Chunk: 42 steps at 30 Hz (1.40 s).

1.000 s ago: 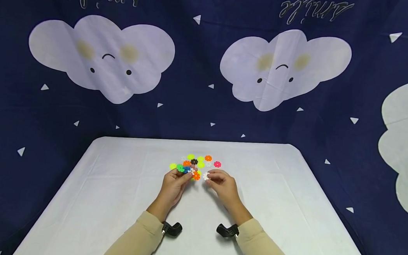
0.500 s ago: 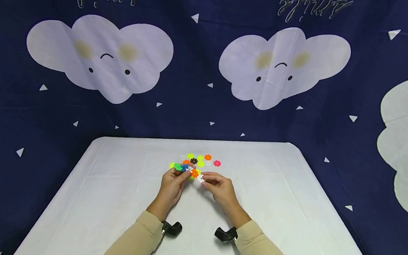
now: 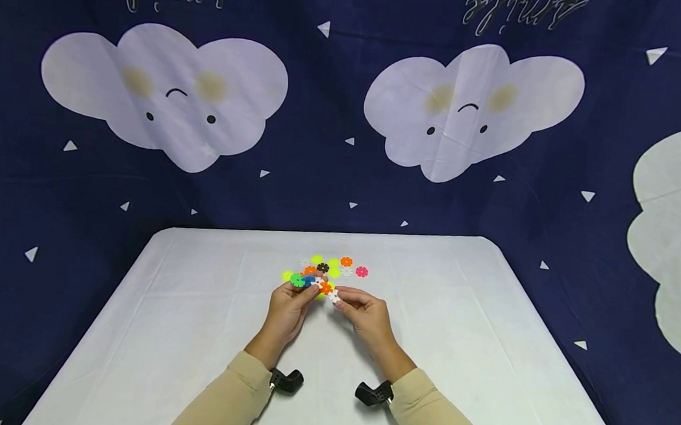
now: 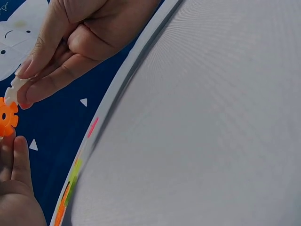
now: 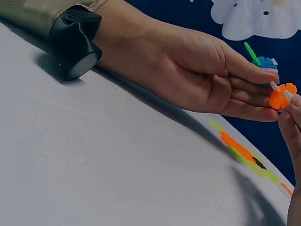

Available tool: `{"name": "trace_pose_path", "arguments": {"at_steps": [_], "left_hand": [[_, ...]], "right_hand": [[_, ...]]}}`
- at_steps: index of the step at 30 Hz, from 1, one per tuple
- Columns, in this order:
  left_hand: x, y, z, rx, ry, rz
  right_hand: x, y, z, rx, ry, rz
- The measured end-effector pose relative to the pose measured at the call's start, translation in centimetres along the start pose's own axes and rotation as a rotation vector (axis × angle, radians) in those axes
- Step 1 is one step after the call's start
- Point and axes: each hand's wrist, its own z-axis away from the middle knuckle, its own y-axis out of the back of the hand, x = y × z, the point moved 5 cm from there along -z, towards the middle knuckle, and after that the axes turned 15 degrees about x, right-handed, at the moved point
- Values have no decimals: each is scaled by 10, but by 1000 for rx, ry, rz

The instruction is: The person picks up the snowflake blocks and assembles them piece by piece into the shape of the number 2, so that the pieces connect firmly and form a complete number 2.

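My left hand (image 3: 284, 310) holds a chain of snowflake building discs between thumb and fingers. It runs from a green disc (image 3: 297, 279) through a blue disc (image 5: 265, 63) and a white one to an orange disc (image 4: 6, 117) at the right end. Thumb and fingertips of my right hand (image 3: 371, 320) pinch another white disc (image 3: 333, 296), whose edge meets the orange disc. In the right wrist view, the left thumb lies over the chain's inner white piece and partly hides it. Both hands are raised above the table.
Loose discs in several colours lie on the white table (image 3: 192, 333) beyond the hands, among them a black disc (image 3: 323, 268) and a pink disc (image 3: 361, 271). Behind the table hangs a dark blue cloth (image 3: 323, 107) with clouds. Each wrist wears a black camera (image 3: 287, 381).
My right hand has moved left, bringing its white disc from a gap apart to against the orange disc. The left hand stays nearly in place, with the chain slightly shifted.
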Motion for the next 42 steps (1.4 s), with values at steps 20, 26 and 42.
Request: {"name": "trace_pose_path", "arguments": {"at_steps": [20,26,42], "left_hand": [[2,-3,4,-81,-10,71],[1,-8,5,-128,29,99],[-6,-15,13,-324,97,-8]], "right_hand": [[-1,-1,1,-38,-7,-72],[0,2,0,-73,-8,-178],[-1,-2,3,-120,85,-123]]}}
